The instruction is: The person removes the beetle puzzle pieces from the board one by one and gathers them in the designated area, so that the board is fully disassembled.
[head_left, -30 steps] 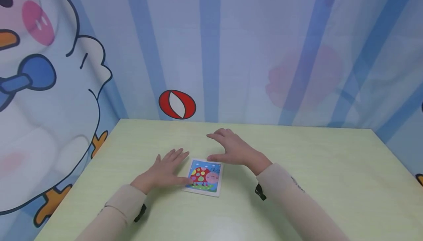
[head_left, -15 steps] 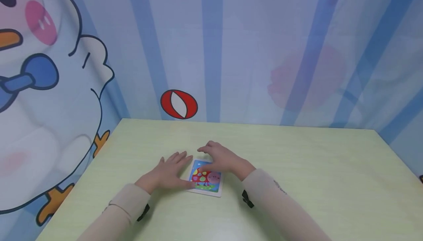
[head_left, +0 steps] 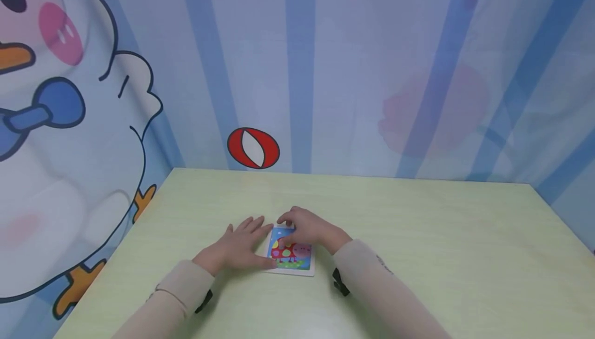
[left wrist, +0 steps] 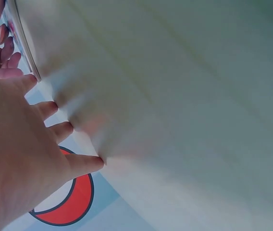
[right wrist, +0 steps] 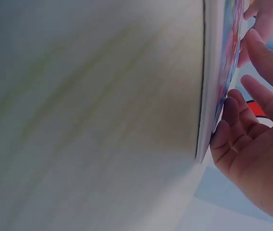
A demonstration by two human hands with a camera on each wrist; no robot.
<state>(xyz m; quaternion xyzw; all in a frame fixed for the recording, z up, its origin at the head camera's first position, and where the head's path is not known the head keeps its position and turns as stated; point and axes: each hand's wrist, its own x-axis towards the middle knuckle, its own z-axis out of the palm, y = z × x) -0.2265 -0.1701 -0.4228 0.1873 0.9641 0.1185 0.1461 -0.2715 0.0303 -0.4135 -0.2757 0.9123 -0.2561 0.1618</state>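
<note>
On the table lies a flat square picture board with a white border and a red spotted ladybug on blue and green. My left hand is at its left side, fingers spread on the tabletop, thumb over the lower left corner. My right hand is over the upper right part, hiding some of the picture. Its thumb reaches over the ladybug while its bent fingers are near the far edge. In the right wrist view the fingertips are close beside the board's edge; no grip on it is visible.
The pale wooden table extends around the board, its far edge against a blue striped curtain. A cartoon bird and a red and white ball are printed on the curtain.
My right hand has moved left and down from behind the board to over its upper part, its fingers bending more. The left hand stays nearly in place, and the view has shifted slightly.
</note>
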